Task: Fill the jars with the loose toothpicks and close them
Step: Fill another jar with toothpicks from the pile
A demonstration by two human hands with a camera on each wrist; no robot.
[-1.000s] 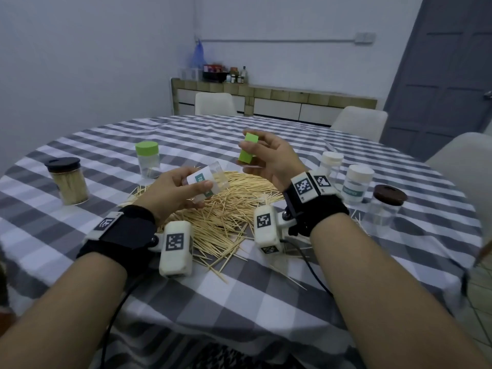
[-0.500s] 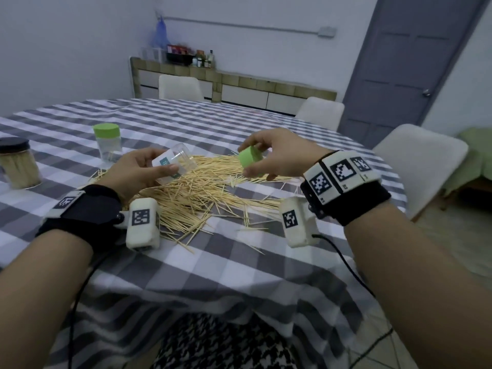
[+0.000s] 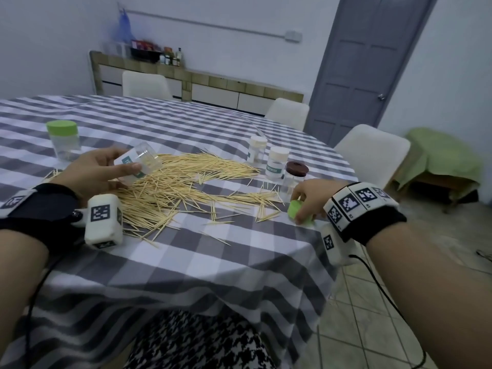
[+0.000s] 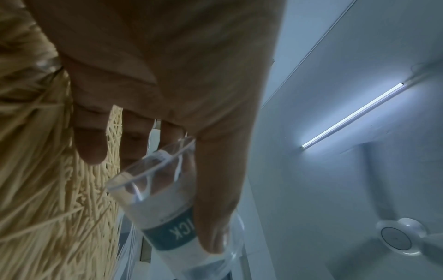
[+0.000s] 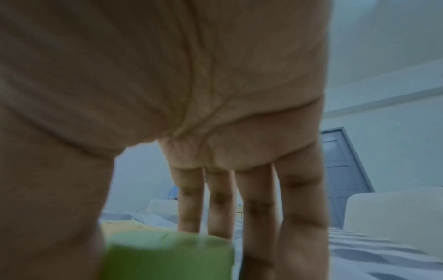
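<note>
Two hands: both busy, one item each
Left hand [image 3: 93,171]: fingers and thumb wrapped round open jar [image 3: 138,163], held tipped on its side just above toothpicks [image 3: 181,182]; wrist view shows thumb across the label, fingers behind the clear wall
Open jar: clear, teal-and-white label, no lid; looks empty in left wrist view [image 4: 167,199]
Right hand [image 3: 310,198]: down at near right edge of surface [image 3: 213,262], thumb and fingertips pinching green lid [image 3: 299,213]; lid sits on or just off the cloth, cannot tell which
Green lid, right wrist view [image 5: 167,255]: blurred, between thumb and fingers
Toothpicks: loose heap mid-surface, spread from left hand toward the right-side jars, strays scattered on the near side
Green-lid jar [image 3: 63,139]: upright, closed, far left, apart from the heap
White-lid jars [image 3: 277,162]: two, upright, closed, far right of the heap, side by side
Brown-lid jar [image 3: 294,177]: upright, closed, just beyond right hand, near the white-lid pair
Surface: grey-white checked cloth, round
Chairs [image 3: 372,153]: white, round the far and right sides
</note>
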